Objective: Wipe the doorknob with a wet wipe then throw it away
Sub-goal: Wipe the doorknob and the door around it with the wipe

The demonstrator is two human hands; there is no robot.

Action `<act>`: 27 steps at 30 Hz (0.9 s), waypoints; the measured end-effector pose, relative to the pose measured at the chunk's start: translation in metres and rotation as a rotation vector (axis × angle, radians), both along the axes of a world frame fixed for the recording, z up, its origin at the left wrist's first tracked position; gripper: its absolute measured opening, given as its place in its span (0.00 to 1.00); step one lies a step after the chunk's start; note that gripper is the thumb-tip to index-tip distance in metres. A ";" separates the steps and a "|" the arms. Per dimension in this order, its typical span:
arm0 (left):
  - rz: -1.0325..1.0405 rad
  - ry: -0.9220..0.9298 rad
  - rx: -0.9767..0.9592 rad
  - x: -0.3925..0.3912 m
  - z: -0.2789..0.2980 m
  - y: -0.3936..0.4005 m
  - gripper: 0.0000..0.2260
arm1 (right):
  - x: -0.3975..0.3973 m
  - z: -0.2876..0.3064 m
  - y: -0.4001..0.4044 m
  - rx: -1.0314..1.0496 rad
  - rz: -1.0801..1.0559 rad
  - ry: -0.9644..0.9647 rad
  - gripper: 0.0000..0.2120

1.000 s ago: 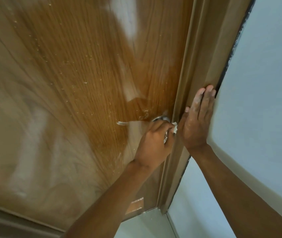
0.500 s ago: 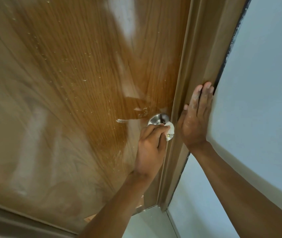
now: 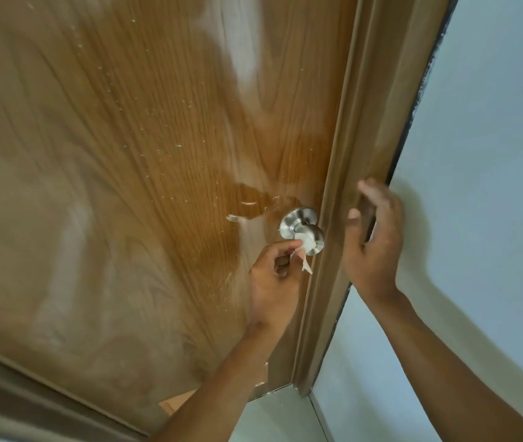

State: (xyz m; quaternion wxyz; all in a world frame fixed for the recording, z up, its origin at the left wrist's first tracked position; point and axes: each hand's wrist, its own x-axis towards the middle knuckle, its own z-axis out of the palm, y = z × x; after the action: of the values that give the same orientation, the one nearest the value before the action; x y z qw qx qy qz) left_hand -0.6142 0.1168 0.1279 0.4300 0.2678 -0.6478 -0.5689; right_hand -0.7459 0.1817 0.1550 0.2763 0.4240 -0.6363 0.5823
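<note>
Since a second ago the left hand (image 3: 274, 275) has slid down off the doorknob (image 3: 301, 231) at centre frame: then it covered the knob almost wholly, now the brushed-metal rose and ball show bare, and only the wet wipe (image 3: 303, 250) touches the knob's lower front. The left fingers are curled and pinch the crumpled wipe, a loose tail hanging below them. The right hand (image 3: 373, 240) lay flat against the door frame (image 3: 346, 173) half a second ago; now it is lifted, fingers spread and relaxed, holding nothing, blurred; whether it touches the frame cannot be told. Judgement: wiping looks close to done or between strokes; the throw-away step is not begun, and no bin is in view. Edges: the knob sits just beside the frame's moulding, so room to its right is tight; the left hand works from below and left, where the door (image 3: 126, 186) face is open. The pale wall (image 3: 493, 154) fills right of frame; floor shows at bottom centre.
</note>
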 end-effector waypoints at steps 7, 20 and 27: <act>-0.212 0.163 0.382 -0.002 0.009 0.011 0.09 | 0.040 -0.032 0.024 0.227 0.342 -0.476 0.12; -0.074 0.047 0.221 0.002 0.005 0.005 0.06 | 0.038 -0.027 0.023 0.192 0.239 -0.620 0.04; -0.085 -0.185 0.020 -0.008 0.023 -0.026 0.13 | 0.021 -0.009 0.000 0.238 0.071 -0.225 0.08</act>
State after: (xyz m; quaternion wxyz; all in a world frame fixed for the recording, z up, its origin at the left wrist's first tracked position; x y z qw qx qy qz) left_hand -0.6226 0.0912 0.1513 0.3413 0.2958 -0.6899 -0.5657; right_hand -0.7251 0.1820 0.1457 0.1304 0.4078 -0.7124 0.5561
